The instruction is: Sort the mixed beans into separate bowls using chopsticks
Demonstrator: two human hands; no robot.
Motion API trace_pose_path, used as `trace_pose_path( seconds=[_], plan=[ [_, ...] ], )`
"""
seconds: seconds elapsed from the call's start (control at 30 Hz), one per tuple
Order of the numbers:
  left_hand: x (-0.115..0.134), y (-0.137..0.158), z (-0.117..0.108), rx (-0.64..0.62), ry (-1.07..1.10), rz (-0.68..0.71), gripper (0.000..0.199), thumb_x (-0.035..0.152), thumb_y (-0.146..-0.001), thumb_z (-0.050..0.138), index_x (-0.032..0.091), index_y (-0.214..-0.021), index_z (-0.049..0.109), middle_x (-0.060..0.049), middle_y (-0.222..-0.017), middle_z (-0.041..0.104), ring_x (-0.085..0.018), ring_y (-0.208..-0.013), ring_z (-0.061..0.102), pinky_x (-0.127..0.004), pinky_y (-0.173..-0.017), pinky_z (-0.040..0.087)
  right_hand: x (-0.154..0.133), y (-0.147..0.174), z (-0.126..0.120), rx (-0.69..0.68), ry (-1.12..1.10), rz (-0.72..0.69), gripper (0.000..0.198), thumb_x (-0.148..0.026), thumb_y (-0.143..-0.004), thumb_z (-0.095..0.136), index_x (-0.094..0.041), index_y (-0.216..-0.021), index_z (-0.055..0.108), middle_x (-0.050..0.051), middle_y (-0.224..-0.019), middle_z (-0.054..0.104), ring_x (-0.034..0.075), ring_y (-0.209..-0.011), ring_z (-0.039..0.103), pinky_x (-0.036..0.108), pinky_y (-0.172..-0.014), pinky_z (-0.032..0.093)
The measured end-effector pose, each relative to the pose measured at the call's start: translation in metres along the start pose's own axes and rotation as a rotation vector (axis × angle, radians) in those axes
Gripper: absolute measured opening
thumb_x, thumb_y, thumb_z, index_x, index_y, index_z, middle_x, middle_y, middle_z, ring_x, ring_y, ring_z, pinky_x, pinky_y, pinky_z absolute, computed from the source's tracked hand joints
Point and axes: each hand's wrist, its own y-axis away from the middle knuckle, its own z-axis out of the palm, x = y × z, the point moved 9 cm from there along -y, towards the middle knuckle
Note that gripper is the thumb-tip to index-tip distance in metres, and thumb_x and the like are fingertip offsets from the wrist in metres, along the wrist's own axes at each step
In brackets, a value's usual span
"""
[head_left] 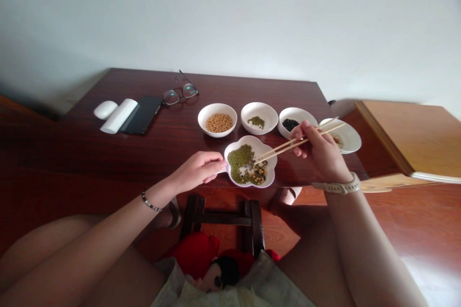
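Note:
My left hand (pixel 201 169) is closed on the short handle of a white flower-shaped dish (pixel 272 172) at the table's front edge. Green beans (pixel 240 157) fill the dish's left side, and a mix of yellow and dark beans (pixel 260 172) lies at its lower right. In my right hand (pixel 319 146) is a pair of wooden chopsticks (pixel 288 146), their tips down in the dish among the beans. Whether the tips pinch a bean is too small to tell. Behind the dish stand bowls of yellow soybeans (pixel 219 123), a few green beans (pixel 256 122) and black beans (pixel 290 124).
A fourth white bowl (pixel 351 139) sits at the right, partly behind my right hand. Eyeglasses (pixel 180 95), a dark flat device (pixel 144 114), a white cylinder (pixel 118 116) and a white rounded case (pixel 105 110) lie on the left. A wooden cabinet (pixel 414 129) stands beyond the table's right end.

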Motion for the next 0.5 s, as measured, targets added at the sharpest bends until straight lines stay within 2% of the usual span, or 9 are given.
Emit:
trace_pose_path(
  seconds=[0.2,0.37,0.5],
  plan=[
    [0.000,0.000,0.000,0.003,0.002,0.001,0.044,0.056,-0.108,0.062,0.020,-0.083,0.060,0.005,-0.058,0.053,-0.009,-0.050,0.043,-0.023,-0.050,0.030,-0.016,-0.010,-0.025,0.162,-0.159,-0.158,0.043,-0.056,-0.093,0.087,-0.022,-0.079,0.065,0.001,-0.081,0.061,0.009,-0.056,0.052,0.023,-0.041,0.037],
    [0.000,0.001,-0.001,0.003,-0.007,0.006,0.044,0.056,-0.109,0.061,0.019,-0.084,0.061,0.005,-0.059,0.053,-0.009,-0.051,0.043,-0.023,-0.050,0.030,-0.032,-0.020,-0.057,0.294,-0.128,-0.301,0.039,-0.054,-0.098,0.082,-0.025,-0.077,0.064,0.003,-0.081,0.063,0.015,-0.059,0.056,0.030,-0.043,0.044],
    [0.001,0.002,-0.001,0.000,-0.012,0.009,0.044,0.056,-0.109,0.061,0.020,-0.083,0.060,0.005,-0.059,0.053,-0.009,-0.050,0.041,-0.023,-0.050,0.030,-0.041,-0.018,-0.089,0.476,-0.146,-0.388,0.036,-0.046,-0.101,0.080,-0.023,-0.077,0.067,0.001,-0.077,0.063,0.011,-0.055,0.059,0.025,-0.043,0.045]
  ],
)
